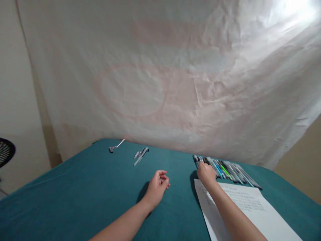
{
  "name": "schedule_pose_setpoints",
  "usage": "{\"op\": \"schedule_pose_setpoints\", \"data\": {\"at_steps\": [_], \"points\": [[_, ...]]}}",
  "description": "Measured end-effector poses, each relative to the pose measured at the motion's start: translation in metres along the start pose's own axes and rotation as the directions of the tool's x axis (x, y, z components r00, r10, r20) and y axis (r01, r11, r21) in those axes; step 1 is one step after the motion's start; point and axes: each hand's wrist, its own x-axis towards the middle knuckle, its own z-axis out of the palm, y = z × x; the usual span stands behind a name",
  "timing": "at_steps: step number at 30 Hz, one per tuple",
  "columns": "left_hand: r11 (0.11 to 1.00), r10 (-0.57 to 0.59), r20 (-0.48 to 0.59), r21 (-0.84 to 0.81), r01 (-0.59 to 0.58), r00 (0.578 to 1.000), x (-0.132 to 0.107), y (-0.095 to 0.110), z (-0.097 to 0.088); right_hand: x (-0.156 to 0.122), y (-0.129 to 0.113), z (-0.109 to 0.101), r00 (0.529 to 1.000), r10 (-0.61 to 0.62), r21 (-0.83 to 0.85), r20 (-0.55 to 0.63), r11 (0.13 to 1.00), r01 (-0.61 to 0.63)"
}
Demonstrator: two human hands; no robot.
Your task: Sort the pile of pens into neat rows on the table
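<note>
My left hand [158, 188] hovers over the green cloth with its fingers loosely curled and apart, and nothing shows in them. On the right, my right hand [206, 172] is closed at the left end of a row of pens [234, 171], its back toward me. Its fingertips and whatever they hold are hidden. The pens lie side by side, mostly grey and black, with blue ones and a bright green pen [226, 170] among them. Beneath my right forearm lies a white sheet of paper [250, 209] with lines of writing.
A small group of pens [141, 156] lies apart at the back middle. Farther left is a thin white item with a dark end [116, 146]. Green cloth [82, 190] covers the table, and a pale sheet [150, 83] hangs behind it. A dark round grille [6, 152] stands at far left.
</note>
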Motion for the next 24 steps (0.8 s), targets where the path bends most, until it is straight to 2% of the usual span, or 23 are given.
{"op": "schedule_pose_setpoints", "data": {"at_steps": [8,13,16,18,20,21,22,24], "points": [[0.999,-0.008,0.006,0.035,0.008,1.000,0.000,0.003,0.002,0.001,0.000,0.004,1.000,-0.009,0.001,-0.023,1.000,0.009],[0.998,0.004,0.027,0.057,-0.005,1.000,-0.001,0.001,0.003,-0.003,0.000,-0.003,0.999,-0.023,-0.006,-0.044,1.000,0.023],[0.997,-0.003,0.050,0.073,0.000,0.999,0.003,-0.002,0.003,-0.005,0.000,-0.013,0.996,-0.073,0.015,-0.058,0.997,0.074],[0.989,-0.022,0.071,0.146,0.012,0.997,0.011,-0.004,-0.001,-0.010,-0.001,-0.019,0.986,-0.140,0.049,-0.089,0.988,0.145],[0.937,-0.006,0.087,0.348,-0.025,0.996,0.026,-0.004,-0.010,-0.018,-0.002,-0.024,0.965,-0.231,0.101,-0.123,0.965,0.244],[0.875,0.024,0.091,0.480,-0.065,0.996,0.036,-0.004,-0.017,-0.024,-0.003,-0.025,0.947,-0.288,0.133,-0.141,0.943,0.306],[0.770,0.071,0.102,0.627,-0.119,0.992,0.047,-0.003,-0.025,-0.030,-0.003,-0.026,0.924,-0.347,0.167,-0.162,0.913,0.372],[0.682,0.111,0.071,0.720,-0.128,0.991,0.070,0.001,-0.044,-0.044,-0.004,-0.027,0.866,-0.452,0.239,-0.213,0.836,0.494]]}}
